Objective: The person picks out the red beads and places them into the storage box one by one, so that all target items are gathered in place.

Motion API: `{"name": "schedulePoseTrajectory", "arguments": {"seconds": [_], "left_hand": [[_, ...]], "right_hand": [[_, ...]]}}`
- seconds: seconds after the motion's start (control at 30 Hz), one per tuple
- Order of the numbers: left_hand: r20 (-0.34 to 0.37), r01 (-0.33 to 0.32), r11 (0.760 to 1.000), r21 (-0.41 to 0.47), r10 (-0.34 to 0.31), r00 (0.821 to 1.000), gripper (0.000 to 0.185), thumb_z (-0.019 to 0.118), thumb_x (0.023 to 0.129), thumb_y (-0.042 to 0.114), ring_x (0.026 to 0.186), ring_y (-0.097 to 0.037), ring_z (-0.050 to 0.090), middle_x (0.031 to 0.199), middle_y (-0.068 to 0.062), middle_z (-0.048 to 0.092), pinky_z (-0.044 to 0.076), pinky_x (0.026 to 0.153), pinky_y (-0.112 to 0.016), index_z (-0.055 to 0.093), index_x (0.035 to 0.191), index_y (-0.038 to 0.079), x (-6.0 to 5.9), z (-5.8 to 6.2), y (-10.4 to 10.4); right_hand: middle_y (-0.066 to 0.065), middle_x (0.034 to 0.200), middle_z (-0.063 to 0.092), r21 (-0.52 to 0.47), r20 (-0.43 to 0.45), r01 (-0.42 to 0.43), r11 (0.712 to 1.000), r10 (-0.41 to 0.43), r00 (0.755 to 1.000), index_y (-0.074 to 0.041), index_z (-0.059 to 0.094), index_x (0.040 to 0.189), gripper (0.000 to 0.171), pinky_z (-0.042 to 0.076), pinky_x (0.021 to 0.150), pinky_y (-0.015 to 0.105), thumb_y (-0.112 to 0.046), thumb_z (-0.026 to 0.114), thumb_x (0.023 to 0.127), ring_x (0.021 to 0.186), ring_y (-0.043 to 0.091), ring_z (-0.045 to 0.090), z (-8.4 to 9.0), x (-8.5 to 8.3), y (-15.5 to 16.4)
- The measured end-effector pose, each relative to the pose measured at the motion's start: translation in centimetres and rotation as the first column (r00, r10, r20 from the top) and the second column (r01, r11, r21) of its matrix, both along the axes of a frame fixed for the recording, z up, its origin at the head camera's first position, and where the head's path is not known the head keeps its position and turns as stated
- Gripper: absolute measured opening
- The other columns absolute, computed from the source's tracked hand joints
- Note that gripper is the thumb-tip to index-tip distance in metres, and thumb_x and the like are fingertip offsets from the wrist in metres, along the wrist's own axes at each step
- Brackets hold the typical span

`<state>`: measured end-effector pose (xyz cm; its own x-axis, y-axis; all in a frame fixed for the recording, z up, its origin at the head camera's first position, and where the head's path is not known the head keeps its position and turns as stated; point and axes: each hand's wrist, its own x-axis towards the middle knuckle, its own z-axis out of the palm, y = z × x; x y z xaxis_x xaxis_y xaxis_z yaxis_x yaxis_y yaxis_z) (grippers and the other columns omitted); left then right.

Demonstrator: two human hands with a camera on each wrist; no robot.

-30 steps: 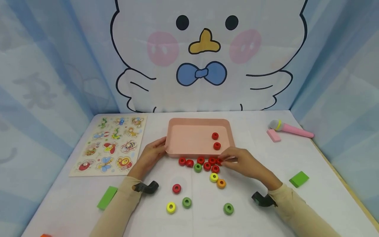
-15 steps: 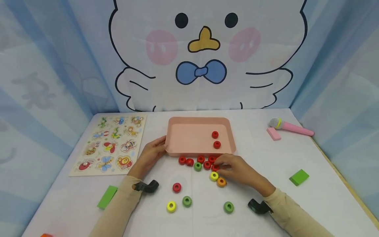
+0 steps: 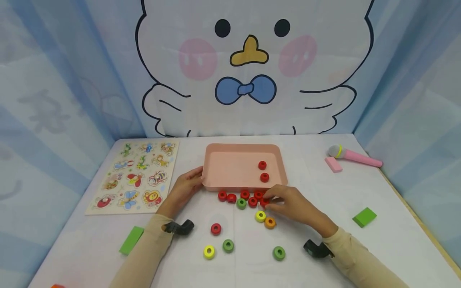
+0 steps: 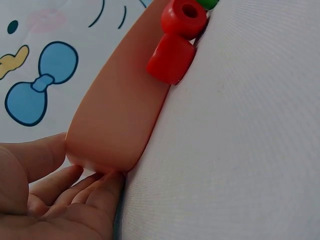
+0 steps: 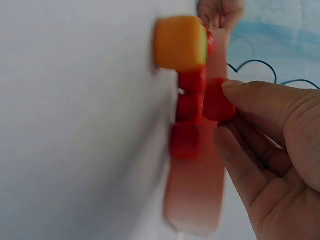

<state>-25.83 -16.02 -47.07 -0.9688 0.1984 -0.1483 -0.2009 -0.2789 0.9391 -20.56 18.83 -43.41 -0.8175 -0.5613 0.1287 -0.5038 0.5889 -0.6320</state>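
And here's the right hand point(image 3: 293, 203), just in front of the near right corner of the pink tray point(image 3: 234, 166), its grip pinching one red ring point(image 5: 219, 100) between thumb and fingers, lifted off the worktop point(image 3: 306, 168)! Over on the other side, the left hand point(image 3: 183, 190) has its grip on the tray's near left corner, thumb at the rim, fingers against the side. The tray sits midway along the worktop's far edge, two red rings point(image 3: 264, 177) in its right half. Just along its near edge, a huddle of more red rings point(image 3: 222, 196), a green ring point(image 3: 241, 203) among them; then a yellow ring point(image 3: 260, 216) beside an orange ring point(image 3: 270, 223). Nearer the person, loose rings point(image 3: 228, 246) lie scattered: one red, one yellow, two green. Look to the worktop's far left corner: a board of insect pictures point(image 3: 133, 176). Toward the far right corner, a pink toy microphone point(image 3: 360, 157) with a pink block point(image 3: 333, 164) beside it, and nearer along the right edge, a green block point(image 3: 365, 217).
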Motion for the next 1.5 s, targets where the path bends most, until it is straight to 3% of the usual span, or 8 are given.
{"name": "schedulePoseTrajectory", "arguments": {"seconds": [0.13,0.33,0.57,0.73,1.0,1.17,1.5], "left_hand": [[0.004,0.001,1.0,-0.012,-0.001,1.0,0.053,0.046,0.1,-0.006,0.14,-0.032,0.033,0.153,-0.024,0.031,0.035,0.112,-0.037,0.029,0.149,-0.008,-0.1,-0.1,-0.1],[0.026,-0.02,1.0,-0.009,0.02,0.999,0.053,0.049,0.099,-0.005,0.139,-0.03,0.035,0.154,-0.021,0.033,0.035,0.111,-0.036,0.032,0.15,-0.005,-0.2,-0.1,-0.2],[0.01,-0.009,1.0,-0.007,0.009,1.0,0.053,0.049,0.099,-0.005,0.14,-0.031,0.034,0.154,-0.023,0.032,0.034,0.112,-0.036,0.031,0.149,-0.006,-0.3,0.0,-0.1],[0.0,-0.015,1.0,-0.021,0.015,1.0,0.052,0.049,0.099,-0.005,0.139,-0.031,0.036,0.153,-0.023,0.034,0.035,0.112,-0.037,0.033,0.149,-0.006,-0.4,0.1,-0.2],[0.0,-0.014,0.999,-0.04,0.014,1.0,0.052,0.049,0.098,-0.005,0.138,-0.035,0.036,0.152,-0.025,0.034,0.035,0.112,-0.04,0.033,0.148,-0.008,-0.1,-0.5,0.0],[0.002,-0.002,0.999,-0.053,0.002,1.0,0.053,0.051,0.098,-0.004,0.138,-0.035,0.036,0.151,-0.025,0.034,0.034,0.112,-0.04,0.034,0.148,-0.007,0.3,-0.8,0.1],[0.004,-0.019,0.996,-0.088,0.02,1.0,0.053,0.053,0.098,-0.001,0.137,-0.031,0.039,0.152,-0.02,0.037,0.036,0.111,-0.038,0.037,0.148,-0.003,-0.1,-0.7,-0.1]], "right_hand": [[-0.001,0.109,0.066,-0.035,0.021,0.02,0.999,-0.019,1.0,-0.009,0.072,0.111,0.027,0.057,0.085,0.034,-0.006,0.077,0.084,0.1,0.021,0.064,1.8,-1.7,0.3],[0.007,0.111,0.067,-0.067,0.075,0.081,0.994,-0.076,0.994,-0.004,0.07,0.113,0.026,0.057,0.087,0.037,-0.007,0.074,0.088,0.102,0.026,0.064,3.9,-7.2,-0.2],[0.008,0.11,0.068,0.02,0.126,0.159,0.987,-0.16,0.979,-0.007,0.072,0.116,0.028,0.057,0.085,0.037,-0.018,0.073,0.09,0.101,0.026,0.062,3.9,-13.4,-1.5],[0.006,0.107,0.068,0.056,0.149,0.176,0.983,-0.183,0.972,-0.009,0.073,0.114,0.027,0.054,0.087,0.036,-0.019,0.074,0.089,0.097,0.024,0.059,3.1,-16.4,-2.6],[0.008,0.11,0.064,0.123,0.219,0.187,0.975,-0.21,0.953,-0.008,0.072,0.113,0.028,0.05,0.089,0.039,-0.019,0.075,0.087,0.099,0.027,0.054,1.3,-18.2,-3.3],[0.008,0.111,0.064,0.122,0.247,0.18,0.976,-0.205,0.947,-0.008,0.072,0.112,0.027,0.049,0.093,0.041,-0.018,0.075,0.087,0.101,0.027,0.054,0.1,-18.1,-3.3],[0.007,0.11,0.063,0.105,0.282,0.174,0.979,-0.197,0.939,-0.01,0.07,0.114,0.026,0.048,0.096,0.043,-0.014,0.073,0.088,0.102,0.028,0.053,0.1,-18.2,-3.7]]}}
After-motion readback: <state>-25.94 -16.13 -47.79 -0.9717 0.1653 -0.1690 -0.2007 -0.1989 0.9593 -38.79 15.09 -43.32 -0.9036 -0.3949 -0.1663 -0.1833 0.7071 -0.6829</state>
